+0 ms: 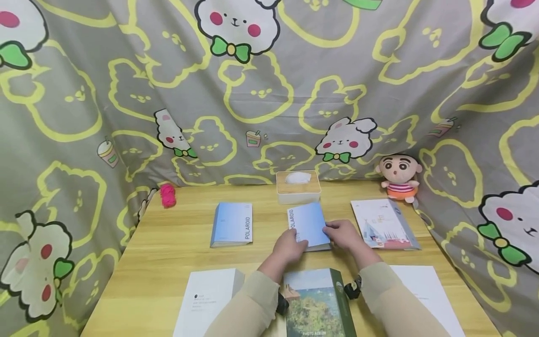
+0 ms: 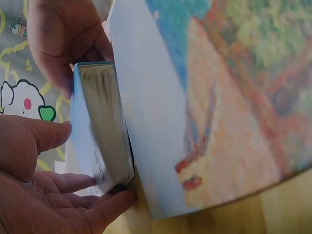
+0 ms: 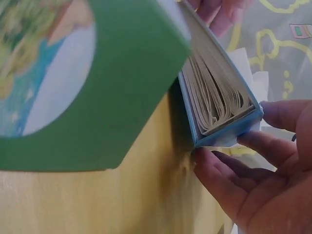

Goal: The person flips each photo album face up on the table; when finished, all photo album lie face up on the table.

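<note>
Both hands hold a blue photo album lettered POLAROID (image 1: 310, 222) at the middle of the table, slightly turned. My left hand (image 1: 290, 245) grips its left side, thumb on the cover; in the left wrist view, fingers (image 2: 73, 183) reach along the album's edge. My right hand (image 1: 343, 234) pinches the right side, and in the right wrist view its fingertips meet the blue spine (image 3: 229, 127). The page edges (image 3: 214, 92) face toward me. Close in front lies a thick photo album with a painted garden cover (image 1: 313, 304), between my forearms.
A second blue POLAROID album (image 1: 232, 223) lies left, an illustrated album (image 1: 381, 224) right. White albums (image 1: 206, 299) (image 1: 429, 295) flank the garden one. At the back are a tissue box (image 1: 298, 193), a plush doll (image 1: 399, 178) and a pink bundle (image 1: 168, 195), before a patterned curtain (image 1: 261, 103).
</note>
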The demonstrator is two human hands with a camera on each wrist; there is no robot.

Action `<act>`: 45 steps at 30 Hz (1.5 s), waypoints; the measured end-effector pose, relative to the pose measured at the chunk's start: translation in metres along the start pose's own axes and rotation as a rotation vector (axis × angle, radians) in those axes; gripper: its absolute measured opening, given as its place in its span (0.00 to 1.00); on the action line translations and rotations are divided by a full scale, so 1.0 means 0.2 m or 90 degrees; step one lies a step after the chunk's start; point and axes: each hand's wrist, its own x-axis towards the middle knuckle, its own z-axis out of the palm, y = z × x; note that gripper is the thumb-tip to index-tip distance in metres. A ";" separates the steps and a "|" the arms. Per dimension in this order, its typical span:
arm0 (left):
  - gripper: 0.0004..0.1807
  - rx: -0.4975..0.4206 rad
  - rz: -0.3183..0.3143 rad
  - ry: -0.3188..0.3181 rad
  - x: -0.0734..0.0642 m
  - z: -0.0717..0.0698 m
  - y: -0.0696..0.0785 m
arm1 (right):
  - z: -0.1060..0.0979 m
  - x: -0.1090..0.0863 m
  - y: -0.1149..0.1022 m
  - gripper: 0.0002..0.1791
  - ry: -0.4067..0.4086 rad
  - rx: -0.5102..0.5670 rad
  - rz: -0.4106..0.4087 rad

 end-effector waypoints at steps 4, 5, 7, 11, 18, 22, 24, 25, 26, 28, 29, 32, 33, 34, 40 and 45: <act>0.33 -0.021 -0.002 -0.020 0.00 -0.01 0.01 | -0.01 -0.01 -0.02 0.23 0.019 0.027 0.010; 0.33 -0.030 -0.003 -0.024 0.01 -0.02 0.01 | -0.02 -0.01 -0.03 0.23 0.027 0.029 0.009; 0.34 -0.044 -0.002 -0.030 0.01 -0.02 0.02 | -0.03 -0.03 -0.05 0.24 0.040 0.029 -0.008; 0.33 -0.063 0.023 -0.047 0.03 -0.04 0.03 | -0.07 -0.06 -0.11 0.24 0.062 0.025 -0.072; 0.34 -0.127 0.034 -0.087 0.05 -0.06 0.08 | -0.12 -0.09 -0.19 0.24 0.060 0.028 -0.113; 0.40 -0.165 0.011 -0.075 0.05 -0.05 0.09 | -0.10 -0.08 -0.18 0.30 0.059 0.041 -0.101; 0.43 -0.166 0.010 -0.068 0.04 -0.04 0.09 | -0.09 -0.08 -0.17 0.31 0.065 0.058 -0.101; 0.44 -0.169 0.010 -0.066 0.04 -0.04 0.10 | -0.08 -0.07 -0.16 0.31 0.066 0.071 -0.101; 0.45 -0.175 0.006 -0.066 0.04 -0.04 0.10 | -0.08 -0.07 -0.15 0.30 0.062 0.086 -0.102; 0.47 -0.188 0.002 -0.067 0.04 -0.04 0.10 | -0.06 -0.07 -0.13 0.28 0.042 0.109 -0.108; 0.47 -0.194 -0.002 -0.066 0.04 -0.03 0.10 | -0.06 -0.07 -0.12 0.27 0.026 0.129 -0.104; 0.47 -0.224 -0.016 -0.058 0.03 -0.03 0.10 | -0.04 -0.09 -0.10 0.26 -0.012 0.184 -0.087; 0.47 -0.232 -0.016 -0.049 0.04 -0.02 0.10 | -0.04 -0.09 -0.09 0.27 -0.021 0.199 -0.078; 0.47 -0.243 -0.016 -0.039 0.04 -0.02 0.11 | -0.04 -0.09 -0.08 0.27 -0.026 0.216 -0.068; 0.47 -0.304 0.035 0.036 0.04 -0.01 0.13 | -0.01 -0.09 -0.04 0.24 -0.047 0.289 -0.023; 0.44 -0.301 0.099 0.067 0.03 -0.01 0.15 | 0.01 -0.08 0.02 0.24 -0.090 0.290 -0.018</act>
